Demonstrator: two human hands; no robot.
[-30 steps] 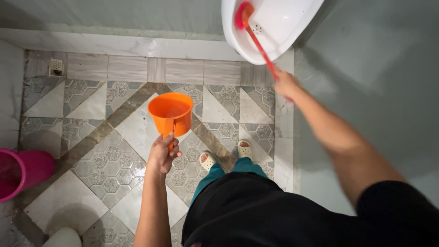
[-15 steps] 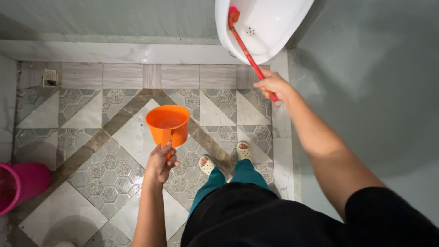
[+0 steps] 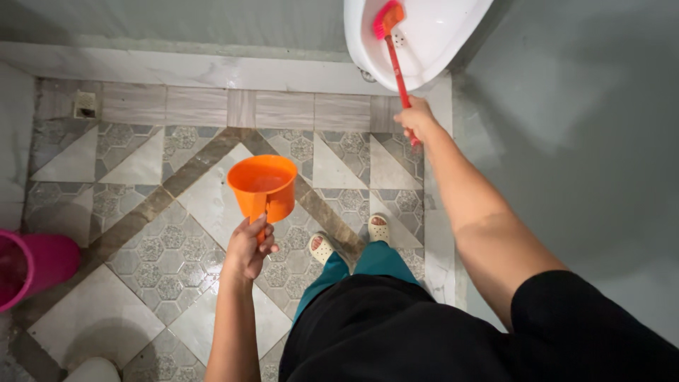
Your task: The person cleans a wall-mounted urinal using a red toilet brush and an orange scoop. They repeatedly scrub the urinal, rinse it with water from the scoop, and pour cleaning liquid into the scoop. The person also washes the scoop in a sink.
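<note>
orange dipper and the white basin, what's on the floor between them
In the head view, only bare patterned floor tiles and a strip of plain border tiles lie between the orange dipper and the white basin; nothing stands there.

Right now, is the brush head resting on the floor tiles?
No. The right hand holds the red brush with its head inside the white basin, well above the tiled floor.

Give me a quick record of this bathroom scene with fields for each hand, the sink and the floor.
left hand: left hand grips the handle of an orange water dipper, held upright over the floor
right hand: right hand holds a red scrub brush
sink: white basin, brush head inside
floor: patterned tiles, pink bucket at left edge
</note>
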